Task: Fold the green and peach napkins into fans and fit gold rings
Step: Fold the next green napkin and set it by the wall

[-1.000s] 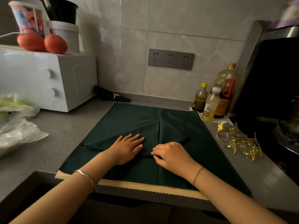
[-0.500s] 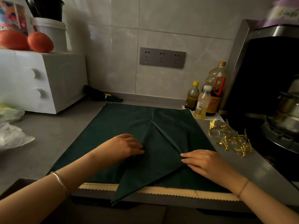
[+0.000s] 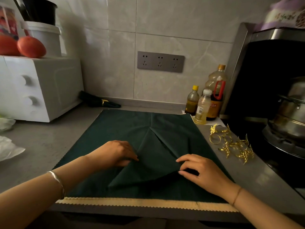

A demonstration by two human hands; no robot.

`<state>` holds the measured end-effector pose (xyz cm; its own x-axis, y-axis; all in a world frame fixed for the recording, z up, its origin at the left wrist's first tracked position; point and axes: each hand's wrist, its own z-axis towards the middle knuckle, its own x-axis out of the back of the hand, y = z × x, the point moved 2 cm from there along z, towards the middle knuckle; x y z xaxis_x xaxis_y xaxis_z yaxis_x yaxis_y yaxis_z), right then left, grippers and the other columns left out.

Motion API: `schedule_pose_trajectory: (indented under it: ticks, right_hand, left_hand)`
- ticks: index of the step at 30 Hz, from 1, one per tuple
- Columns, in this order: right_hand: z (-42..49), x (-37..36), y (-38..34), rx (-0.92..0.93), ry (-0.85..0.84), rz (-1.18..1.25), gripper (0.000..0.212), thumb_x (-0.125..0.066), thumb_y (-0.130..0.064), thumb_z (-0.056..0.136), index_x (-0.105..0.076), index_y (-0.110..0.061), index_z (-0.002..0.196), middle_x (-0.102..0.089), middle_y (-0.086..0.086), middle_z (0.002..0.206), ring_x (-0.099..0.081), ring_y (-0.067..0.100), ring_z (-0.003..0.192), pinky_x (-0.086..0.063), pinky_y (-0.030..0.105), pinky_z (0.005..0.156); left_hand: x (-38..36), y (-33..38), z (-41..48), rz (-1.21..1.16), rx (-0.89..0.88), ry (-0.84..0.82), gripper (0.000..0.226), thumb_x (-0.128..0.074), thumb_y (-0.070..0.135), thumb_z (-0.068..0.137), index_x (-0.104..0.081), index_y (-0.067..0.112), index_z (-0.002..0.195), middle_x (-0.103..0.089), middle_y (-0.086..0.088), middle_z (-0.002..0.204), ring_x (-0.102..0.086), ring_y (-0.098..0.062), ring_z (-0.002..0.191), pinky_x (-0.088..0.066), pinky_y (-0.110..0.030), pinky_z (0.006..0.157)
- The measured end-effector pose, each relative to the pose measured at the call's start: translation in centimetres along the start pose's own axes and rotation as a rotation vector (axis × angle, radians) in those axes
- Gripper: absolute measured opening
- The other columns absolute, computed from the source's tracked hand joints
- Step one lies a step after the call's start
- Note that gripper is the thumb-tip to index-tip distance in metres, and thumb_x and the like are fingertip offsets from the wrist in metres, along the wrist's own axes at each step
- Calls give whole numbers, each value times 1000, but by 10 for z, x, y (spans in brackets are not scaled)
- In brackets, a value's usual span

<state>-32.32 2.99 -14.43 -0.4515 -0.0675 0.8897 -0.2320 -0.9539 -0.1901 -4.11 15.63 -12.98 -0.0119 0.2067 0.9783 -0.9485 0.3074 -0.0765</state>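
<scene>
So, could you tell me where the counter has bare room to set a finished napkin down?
The widest bare patch is left of the green napkin, between it, the white oven and the plastic bags. It is crowded right of the napkin: gold rings, three bottles and the stove.

Grey bench [image 3: 41, 144]. White oven [image 3: 39, 86] with two knobs, far left of the fingers, against the tiled wall. On its top: two tomatoes [image 3: 31, 47], a white tub [image 3: 44, 37] carrying a black pot [image 3: 41, 10], a printed cup [image 3: 8, 22]. Clear plastic bags [image 3: 8, 146] on the bench, left. Grey triple socket plate [image 3: 160, 61] on the wall beyond. Three bottles [image 3: 204, 103] beyond and right, touching one another. Steel pot [image 3: 292, 109] on a hob [image 3: 283, 146], far right.
</scene>
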Motion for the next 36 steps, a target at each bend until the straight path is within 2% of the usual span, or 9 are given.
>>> schedule_pose_trajectory:
  ticks: [2,5,9,13,18,24,28,32,36]
  right_hand:
    - [3,-1,3,-92,7,42,27,-49,-52,85,-67,-32,81,-48,-34,117,-46,-11,113,-35,8,90]
    - [8,-2,5,-182,26,44,16,-55,-49,82,-59,-37,72,-40,-38,119,-38,-9,114,-30,10,90]
    - [17,-6,15,-260,42,105,14,-61,-44,82,-54,-32,85,-38,-26,123,-36,-3,115,-31,19,96]
    - [52,-6,46,-364,170,189,27,-54,-40,90,-58,-23,110,-47,-8,126,-46,10,120,-36,30,103]
    - [85,-20,89,-592,49,229,34,-48,-35,96,-53,-21,126,-58,0,120,-52,19,116,-41,38,101]
    - [72,-9,87,-624,96,306,15,-55,-30,93,-59,-21,104,-57,-7,68,-56,10,68,-43,23,64]
    - [45,-1,62,-594,10,429,15,-56,-30,92,-53,-26,106,-63,14,69,-50,9,54,-36,14,48]
    - [41,2,51,-601,-11,410,19,-56,-32,92,-47,-29,109,-67,17,78,-57,16,61,-44,25,56]
    - [56,-8,53,-590,105,363,29,-58,-31,91,-49,-23,116,-64,4,78,-59,14,71,-49,30,70]
  left_hand:
    - [-2,-6,2,-161,196,7,24,-51,41,90,-65,37,109,-63,13,112,-58,-4,106,-44,-16,91]
    - [3,-2,12,-327,334,42,63,-34,76,75,-69,25,86,-63,11,87,-58,-3,79,-48,-20,75]
    - [-2,-2,30,-487,531,24,33,-55,52,86,-60,30,63,-56,12,62,-50,-3,57,-39,-14,58]
    - [-7,-11,44,-604,693,-73,26,-62,34,89,-74,12,82,-64,5,70,-56,-6,68,-47,-22,72]
    - [-8,-6,55,-554,748,-106,19,-63,30,90,-72,14,84,-63,2,77,-55,-8,70,-44,-19,66]
    - [-5,-11,65,-529,827,25,16,-58,22,93,-64,14,105,-63,-2,100,-59,-17,94,-48,-28,83]
    - [-7,-14,78,-544,808,77,15,-55,19,95,-60,14,107,-64,-7,110,-60,-20,98,-49,-31,85]
    - [-16,-10,81,-473,837,77,21,-52,24,96,-56,17,115,-59,-5,121,-54,-21,110,-47,-38,94]
    - [-15,19,66,-356,809,126,52,-46,41,96,-33,22,143,-37,-4,146,-33,-25,134,-35,-39,107]
